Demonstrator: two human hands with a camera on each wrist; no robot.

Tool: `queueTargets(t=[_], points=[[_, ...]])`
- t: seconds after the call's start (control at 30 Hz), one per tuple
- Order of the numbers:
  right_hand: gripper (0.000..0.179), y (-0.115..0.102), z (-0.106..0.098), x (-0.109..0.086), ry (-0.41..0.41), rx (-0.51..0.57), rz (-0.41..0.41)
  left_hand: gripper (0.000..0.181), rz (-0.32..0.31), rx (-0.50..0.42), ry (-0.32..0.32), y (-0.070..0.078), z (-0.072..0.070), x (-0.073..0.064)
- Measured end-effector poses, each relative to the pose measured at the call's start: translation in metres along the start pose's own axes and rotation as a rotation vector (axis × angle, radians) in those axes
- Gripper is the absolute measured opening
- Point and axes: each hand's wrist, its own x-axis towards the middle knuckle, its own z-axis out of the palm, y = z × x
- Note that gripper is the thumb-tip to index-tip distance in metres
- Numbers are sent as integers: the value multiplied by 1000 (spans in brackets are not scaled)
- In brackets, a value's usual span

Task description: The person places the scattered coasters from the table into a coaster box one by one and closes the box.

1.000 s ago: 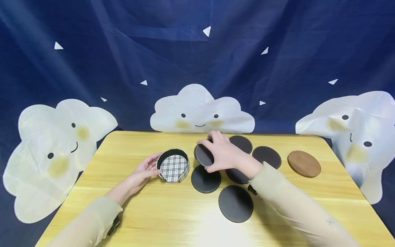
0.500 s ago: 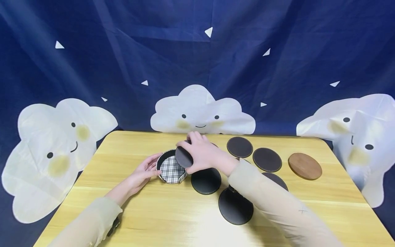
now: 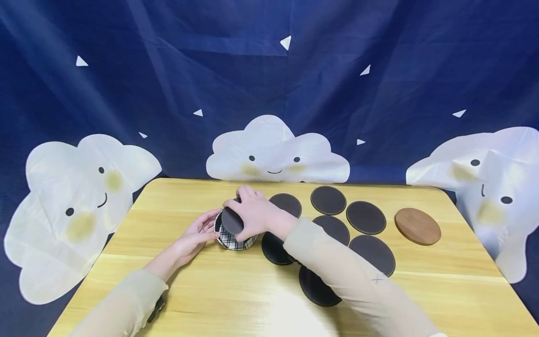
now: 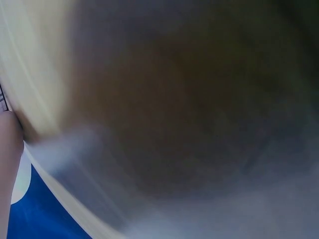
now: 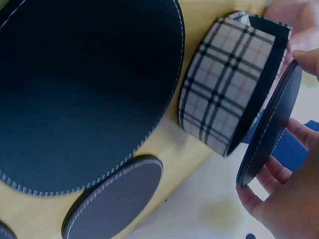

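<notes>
In the head view, my left hand [image 3: 198, 236] grips the left side of a round plaid coaster holder [image 3: 227, 242], its thumb at the rim. My right hand [image 3: 257, 214] pinches a dark round coaster [image 3: 230, 221] by its edge, tilted over the holder's opening. The right wrist view has the stitched coaster [image 5: 271, 124] on edge between thumb and fingers, just in front of the holder's dark-lined mouth; the plaid wall [image 5: 219, 82] faces the camera. The holder's inside is partly hidden by the coaster. The left wrist view is mostly dark blur, with skin [image 4: 7, 164] at its left edge.
Several dark coasters lie flat right of the holder, among them a far one [image 3: 328, 200], a right one [image 3: 372, 252] and a near one [image 3: 317, 288] partly under my right sleeve. A brown disc [image 3: 418, 226] lies farther right. A blue cloud-print curtain [image 3: 269, 84] hangs behind the table.
My right hand has carried the coaster leftward from among the others to over the plaid holder. The left hand has stayed in place on the holder.
</notes>
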Motion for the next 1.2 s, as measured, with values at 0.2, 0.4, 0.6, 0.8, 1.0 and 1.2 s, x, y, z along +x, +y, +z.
queueTargets(t=[0.2,0.4,0.6,0.8,1.0,1.2], points=[[88,-6,8,6,-28,-19,4,83,-2,-4,-5,-2,0,-1],[89,-13,14,8,-39,-49,7,83,5,-7,-1,-2,0,-3],[94,-19,20,9,-51,-57,-3,83,-4,1,4,0,2,-6],[100,-20,26,7,-41,-89,-14,84,6,-6,1,-1,1,-5],[105,-17,32,6,-27,-118,-25,83,18,3,-6,-1,-1,-2],[104,-16,35,3,2,-136,-33,83,21,5,-4,0,-1,0]])
